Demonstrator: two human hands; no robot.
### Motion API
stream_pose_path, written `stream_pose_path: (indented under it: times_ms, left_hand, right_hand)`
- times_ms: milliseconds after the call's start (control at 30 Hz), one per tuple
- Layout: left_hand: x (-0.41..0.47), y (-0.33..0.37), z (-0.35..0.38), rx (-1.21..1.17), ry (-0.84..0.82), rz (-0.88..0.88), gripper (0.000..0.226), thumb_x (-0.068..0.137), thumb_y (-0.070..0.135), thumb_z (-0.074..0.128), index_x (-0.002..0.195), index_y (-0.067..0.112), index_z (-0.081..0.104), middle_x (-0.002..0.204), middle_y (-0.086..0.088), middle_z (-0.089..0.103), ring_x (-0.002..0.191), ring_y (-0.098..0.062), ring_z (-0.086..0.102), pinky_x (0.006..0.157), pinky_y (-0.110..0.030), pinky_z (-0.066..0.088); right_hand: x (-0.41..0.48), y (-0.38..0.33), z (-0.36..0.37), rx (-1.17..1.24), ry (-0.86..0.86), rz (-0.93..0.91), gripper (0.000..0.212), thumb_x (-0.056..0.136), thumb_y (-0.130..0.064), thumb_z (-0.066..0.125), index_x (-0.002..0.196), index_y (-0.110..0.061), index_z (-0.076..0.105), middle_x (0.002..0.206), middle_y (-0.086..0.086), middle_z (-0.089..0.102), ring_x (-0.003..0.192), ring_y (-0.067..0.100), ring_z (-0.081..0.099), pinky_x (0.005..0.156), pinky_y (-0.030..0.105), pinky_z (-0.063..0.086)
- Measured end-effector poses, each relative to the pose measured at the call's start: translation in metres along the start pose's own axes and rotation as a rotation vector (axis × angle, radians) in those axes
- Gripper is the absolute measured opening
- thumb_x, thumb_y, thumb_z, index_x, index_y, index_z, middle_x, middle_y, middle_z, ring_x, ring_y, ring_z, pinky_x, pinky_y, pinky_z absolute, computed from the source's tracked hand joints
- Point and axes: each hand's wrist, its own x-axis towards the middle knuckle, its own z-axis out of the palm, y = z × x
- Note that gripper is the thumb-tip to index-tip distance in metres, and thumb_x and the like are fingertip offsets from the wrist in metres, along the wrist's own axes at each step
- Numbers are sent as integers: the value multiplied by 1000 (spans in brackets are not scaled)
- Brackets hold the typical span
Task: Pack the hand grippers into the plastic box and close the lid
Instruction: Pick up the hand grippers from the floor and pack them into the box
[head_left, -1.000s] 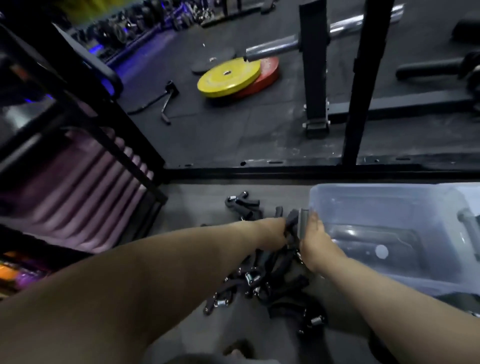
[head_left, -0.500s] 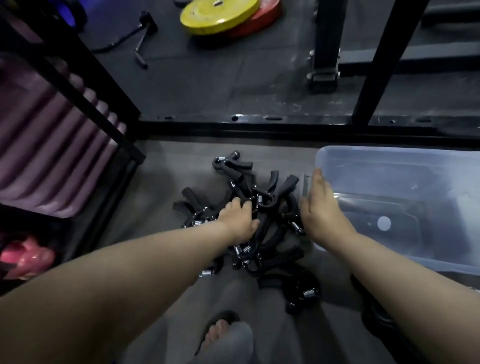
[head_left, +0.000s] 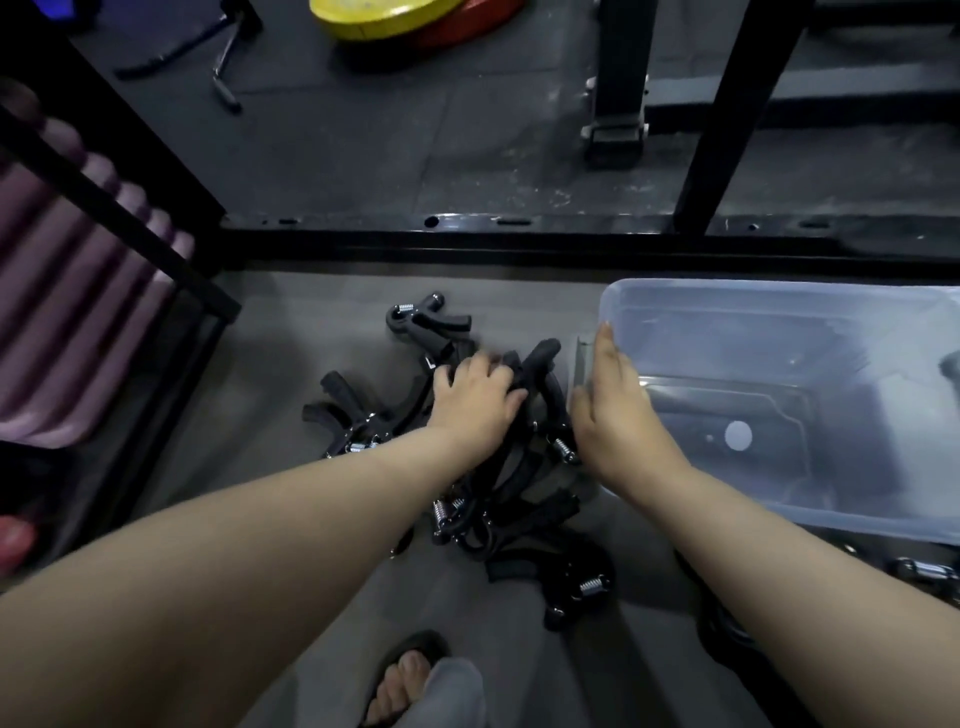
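Observation:
A pile of several black hand grippers (head_left: 498, 499) with steel springs lies on the grey floor in front of me. My left hand (head_left: 475, 400) lies on top of the pile, fingers curled around black handles. To the right stands the clear plastic box (head_left: 779, 312), open at the top; something dark shows through its bottom. My right hand (head_left: 613, 410) rests on the box's left rim, fingers pointing away from me and lying on the wall. I see no lid that I can tell apart from the box.
A black steel rack base (head_left: 519, 239) crosses the floor behind the pile. Purple rolled mats (head_left: 78, 312) sit in a rack at the left. Yellow and red weight plates (head_left: 395, 21) lie far back. My sandalled foot (head_left: 410, 680) is near the bottom edge.
The view has tilted down. My left hand has left the box's corner and moved onto the pile, then up it to close on the handles. My right hand stays on the box's left rim.

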Motion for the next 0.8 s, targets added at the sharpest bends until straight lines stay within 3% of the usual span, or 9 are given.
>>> stream_pose_path:
  times_ms: [67,167,300,433,500,567,600,733,800]
  left_hand:
    - [-5,-4,-27,-259,9,-25,27,99,44,40,95,20,54,110,-5,60,109,-29,53,101,-41,32]
    - [-11,-5,-75,-548,23,-142,33,100,43,41,96,13,53,94,-9,62,91,-30,57,77,-34,41]
    - [-19,2,-134,-646,134,-221,41,99,51,34,94,15,55,90,-3,62,90,-23,57,80,-32,41]
    - [-23,26,-190,-783,89,-108,40,96,55,41,88,18,54,85,-7,66,70,-28,67,63,-36,54]
    - [-26,42,-214,-853,-19,-45,42,94,57,43,92,16,54,82,-16,64,58,-35,67,49,-45,57]
    - [-25,61,-232,-801,-83,1,46,94,58,43,94,14,56,80,-16,64,58,-37,67,53,-54,58]
    - [-24,72,-238,-787,-87,8,48,95,57,43,94,11,56,79,-15,65,55,-36,66,51,-50,58]
    - [-12,108,-223,-1036,-88,-113,40,102,41,37,103,4,52,76,-18,68,56,-30,68,45,-33,53]
    - [-10,116,-193,-913,-72,-106,26,101,32,40,108,10,52,95,-14,70,71,-27,70,53,-33,55]
  right_hand:
    - [-2,-3,-3,8,-3,10,67,99,-22,32,155,-24,-5,161,8,12,146,30,18,116,44,24]
    - [-6,-9,-8,10,-18,37,69,98,-25,33,154,-29,-6,162,4,12,144,30,22,114,47,28]
    - [-14,-23,-27,26,-118,74,70,98,-26,36,155,-25,-5,160,5,15,144,31,24,113,47,28]
    - [-20,-62,-71,159,41,-88,69,89,-16,45,153,-18,20,155,3,30,141,20,31,114,36,30]
    - [-25,-82,-94,199,-72,-145,58,87,-18,49,143,-24,37,135,2,52,118,16,54,101,37,46]
    - [-30,-93,-113,130,-262,-139,46,89,-20,53,133,-24,39,107,2,63,91,17,66,82,38,56]
    - [-32,-95,-123,102,-306,-132,41,92,-21,54,129,-22,38,98,4,63,82,18,67,73,37,58]
    - [-33,-68,-160,83,-147,3,23,99,-32,49,113,-15,43,84,8,56,64,23,60,59,41,59]
    - [-30,-41,-172,-6,-100,141,21,99,-29,47,107,-9,48,80,11,54,60,26,58,55,38,57]
